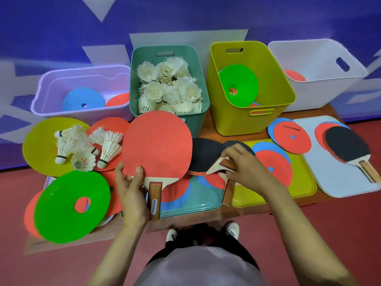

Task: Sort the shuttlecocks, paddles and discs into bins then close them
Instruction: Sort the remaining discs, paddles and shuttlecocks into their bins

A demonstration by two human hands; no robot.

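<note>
Your left hand (132, 195) pinches red-faced wooden paddle (156, 143) before teal plastic bin (199, 124); right hand (245, 168) grips black-faced paddle (203, 155), likely for stacking.

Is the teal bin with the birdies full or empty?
Nearly full: white shuttlecocks heap close to the rim of the teal bin.

One head-worn wide-angle view: we are looking forward and down, close over the table (207, 129), its far edge toward 12 o'clock, our shoes (232, 229) at 6 o'clock.
</note>
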